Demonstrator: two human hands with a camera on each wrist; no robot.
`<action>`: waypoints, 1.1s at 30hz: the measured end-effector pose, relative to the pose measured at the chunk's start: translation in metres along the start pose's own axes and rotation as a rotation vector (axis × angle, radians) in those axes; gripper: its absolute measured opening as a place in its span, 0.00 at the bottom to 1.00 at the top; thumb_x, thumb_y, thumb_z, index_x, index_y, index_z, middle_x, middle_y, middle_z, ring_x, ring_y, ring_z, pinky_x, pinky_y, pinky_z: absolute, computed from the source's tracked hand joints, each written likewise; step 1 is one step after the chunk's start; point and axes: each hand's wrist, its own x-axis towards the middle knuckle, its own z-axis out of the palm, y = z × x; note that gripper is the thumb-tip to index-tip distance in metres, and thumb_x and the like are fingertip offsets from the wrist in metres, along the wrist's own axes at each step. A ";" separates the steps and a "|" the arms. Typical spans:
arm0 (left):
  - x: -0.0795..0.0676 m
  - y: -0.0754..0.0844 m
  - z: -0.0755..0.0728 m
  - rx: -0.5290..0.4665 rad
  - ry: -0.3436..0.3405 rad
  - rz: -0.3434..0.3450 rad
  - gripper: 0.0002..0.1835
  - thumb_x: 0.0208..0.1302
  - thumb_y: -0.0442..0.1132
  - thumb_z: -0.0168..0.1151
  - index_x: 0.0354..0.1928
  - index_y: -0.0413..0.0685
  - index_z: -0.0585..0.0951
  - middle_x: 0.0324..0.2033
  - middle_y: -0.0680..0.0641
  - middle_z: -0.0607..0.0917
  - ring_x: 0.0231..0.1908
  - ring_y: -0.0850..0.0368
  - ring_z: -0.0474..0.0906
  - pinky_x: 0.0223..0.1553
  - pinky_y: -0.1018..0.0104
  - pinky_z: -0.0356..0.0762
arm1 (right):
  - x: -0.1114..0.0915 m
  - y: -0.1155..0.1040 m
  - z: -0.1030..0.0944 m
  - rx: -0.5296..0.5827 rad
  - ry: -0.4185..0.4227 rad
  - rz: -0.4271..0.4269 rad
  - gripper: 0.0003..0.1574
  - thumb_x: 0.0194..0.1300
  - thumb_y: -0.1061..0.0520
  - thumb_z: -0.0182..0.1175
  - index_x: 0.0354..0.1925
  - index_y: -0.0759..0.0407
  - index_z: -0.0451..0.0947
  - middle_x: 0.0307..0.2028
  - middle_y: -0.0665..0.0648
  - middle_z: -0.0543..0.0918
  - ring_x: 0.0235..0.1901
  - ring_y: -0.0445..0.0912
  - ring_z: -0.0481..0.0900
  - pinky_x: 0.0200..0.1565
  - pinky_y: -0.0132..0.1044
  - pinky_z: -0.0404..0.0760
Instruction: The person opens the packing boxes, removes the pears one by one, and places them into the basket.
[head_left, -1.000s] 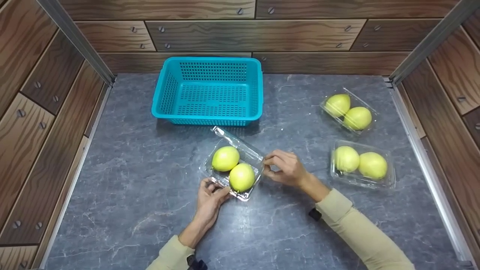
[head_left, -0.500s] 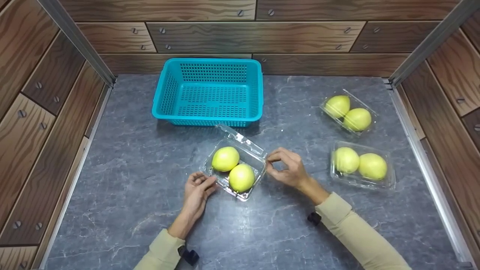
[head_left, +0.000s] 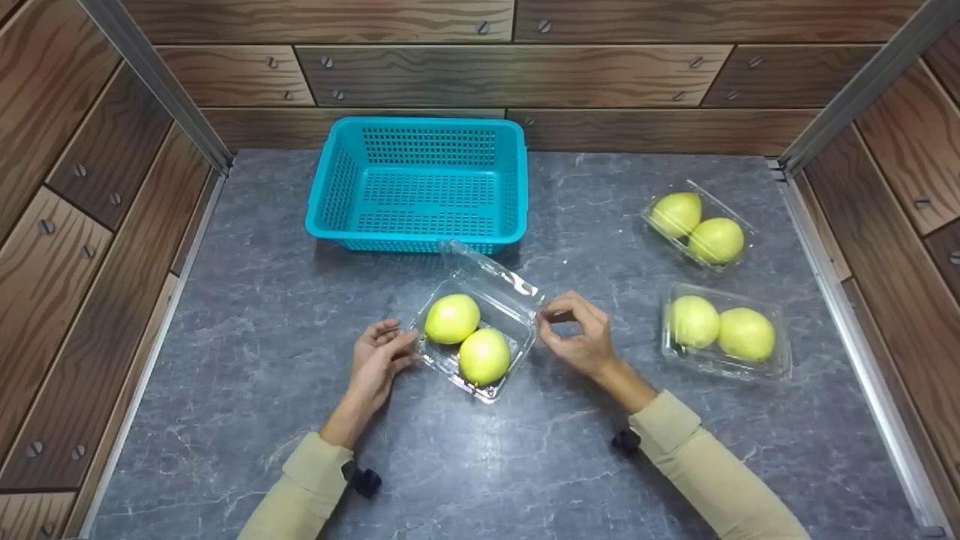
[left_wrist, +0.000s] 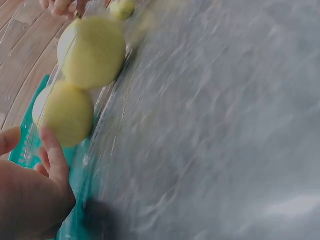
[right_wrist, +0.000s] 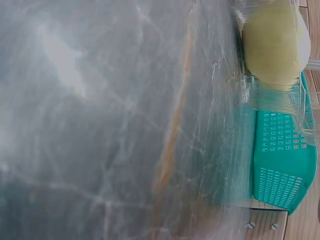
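Note:
In the middle of the table, a clear plastic clamshell box (head_left: 487,393) holds two round yellow-green fruits (head_left: 484,356). Its clear lid (head_left: 487,271) stands raised along the far side. My right hand (head_left: 581,334) pinches the lid's right corner between thumb and forefinger; the right wrist view does not show this hand. At the box's left corner is my left hand (head_left: 377,361), its fingertips right at the rim. From the left wrist view, one straight forefinger (left_wrist: 56,155) of that hand lies against the box's side, overlapping the nearer fruit (left_wrist: 65,112).
A turquoise slotted basket (head_left: 416,238) stands behind the box, the raised lid overlapping its front edge in the head view. To the right lie two closed clear boxes, one farther back (head_left: 697,226) and one nearer (head_left: 780,352), each with two fruits. Wood-patterned walls (head_left: 510,75) surround the table.
The lid has swung farther up and back, with my right hand moving slightly right and away. My left hand left the box's near edge and shifted left and forward to its left corner.

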 end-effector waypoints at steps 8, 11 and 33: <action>0.019 0.015 -0.003 0.174 -0.044 -0.038 0.24 0.66 0.31 0.68 0.61 0.34 0.73 0.37 0.52 0.81 0.27 0.61 0.78 0.25 0.66 0.88 | -0.006 0.000 0.000 -0.015 0.029 0.068 0.17 0.42 0.83 0.67 0.32 0.72 0.79 0.28 0.64 0.83 0.29 0.49 0.85 0.34 0.29 0.91; 0.027 0.022 -0.003 0.225 -0.065 -0.044 0.24 0.67 0.33 0.69 0.62 0.35 0.75 0.35 0.54 0.82 0.26 0.62 0.77 0.24 0.67 0.86 | -0.007 0.001 0.001 -0.021 0.036 0.079 0.17 0.43 0.83 0.67 0.33 0.72 0.79 0.28 0.64 0.83 0.28 0.50 0.85 0.34 0.28 0.90; 0.066 0.041 0.013 0.418 -0.179 -0.097 0.26 0.65 0.38 0.72 0.63 0.37 0.80 0.29 0.57 0.83 0.22 0.65 0.75 0.19 0.76 0.76 | -0.010 0.000 0.003 0.022 0.096 0.251 0.16 0.47 0.84 0.67 0.35 0.76 0.77 0.29 0.62 0.83 0.36 0.30 0.84 0.34 0.24 0.89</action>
